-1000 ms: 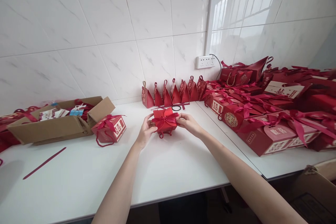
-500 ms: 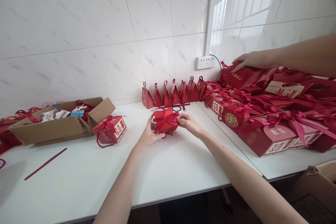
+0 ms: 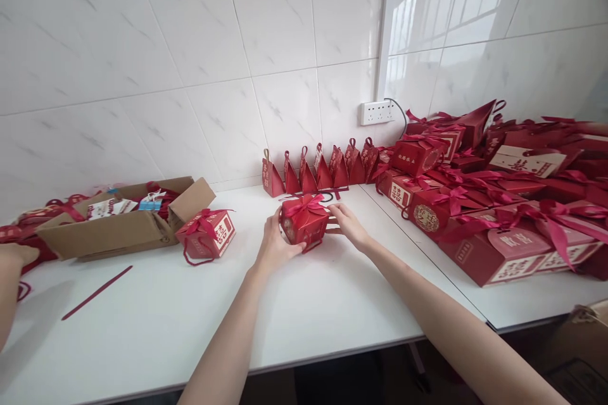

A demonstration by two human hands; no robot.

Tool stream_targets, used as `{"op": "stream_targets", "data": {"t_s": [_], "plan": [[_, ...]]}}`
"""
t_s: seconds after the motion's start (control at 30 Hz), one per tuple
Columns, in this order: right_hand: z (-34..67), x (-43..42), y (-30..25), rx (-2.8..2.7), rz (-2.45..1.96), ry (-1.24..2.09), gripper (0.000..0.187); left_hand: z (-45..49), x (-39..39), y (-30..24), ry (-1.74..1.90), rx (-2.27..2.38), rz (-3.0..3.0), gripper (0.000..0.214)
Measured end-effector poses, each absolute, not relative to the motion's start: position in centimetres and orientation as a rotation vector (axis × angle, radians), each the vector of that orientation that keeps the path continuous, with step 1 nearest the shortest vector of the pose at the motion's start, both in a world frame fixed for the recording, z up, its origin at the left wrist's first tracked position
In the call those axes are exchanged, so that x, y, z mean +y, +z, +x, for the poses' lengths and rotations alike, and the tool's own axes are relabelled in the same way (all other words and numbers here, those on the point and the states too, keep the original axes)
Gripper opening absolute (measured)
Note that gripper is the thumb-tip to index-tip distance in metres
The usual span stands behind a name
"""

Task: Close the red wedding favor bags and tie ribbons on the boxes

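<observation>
A small red gift box [image 3: 304,221] with a red ribbon bow on top sits on the white table [image 3: 304,310], held between both my hands. My left hand [image 3: 274,243] wraps round its left side, fingers closed on it. Against the box's right side rests my right hand [image 3: 346,223], its fingers touching the box and ribbon.
A second ribboned red box [image 3: 208,234] lies left, beside an open cardboard carton [image 3: 109,228]. A row of small red pouches [image 3: 318,169] lines the wall. Many red boxes [image 3: 498,202] pile at right. A red strip [image 3: 96,292] lies at left. Another person's arm [image 3: 9,278] enters far left.
Another person's arm that reached over the right pile has gone; a different arm now shows at far left. The box has turned between my hands, and my right hand moved to its side.
</observation>
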State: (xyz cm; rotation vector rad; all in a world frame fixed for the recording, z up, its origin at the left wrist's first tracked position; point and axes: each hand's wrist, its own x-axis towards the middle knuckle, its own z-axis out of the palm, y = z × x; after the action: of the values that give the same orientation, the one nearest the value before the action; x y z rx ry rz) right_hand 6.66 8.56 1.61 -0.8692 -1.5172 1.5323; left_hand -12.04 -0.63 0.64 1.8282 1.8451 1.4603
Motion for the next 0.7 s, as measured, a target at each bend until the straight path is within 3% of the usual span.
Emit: {"op": "stream_targets", "data": {"t_s": [0.2,0.33,0.53,0.7], "plan": [[6.8,10.1,-0.7,-1.631,-1.100,1.255,0.010,-12.5,-3.2,3.9,2.289,2.000,1.697,0.092],[6.7,10.7,-0.9,-1.688,-1.147,1.212,0.009,-14.6,-7.9,5.8,2.502,2.350,1.458,0.085],[6.5,10.8,-0.6,-1.740,-1.193,1.185,0.013,-19.4,-17.0,4.7,2.142,2.836,1.095,0.083],[6.6,10.8,-0.6,-1.767,-1.219,1.150,0.013,-21.5,-20.9,1.9,1.659,3.306,0.487,0.105]]}}
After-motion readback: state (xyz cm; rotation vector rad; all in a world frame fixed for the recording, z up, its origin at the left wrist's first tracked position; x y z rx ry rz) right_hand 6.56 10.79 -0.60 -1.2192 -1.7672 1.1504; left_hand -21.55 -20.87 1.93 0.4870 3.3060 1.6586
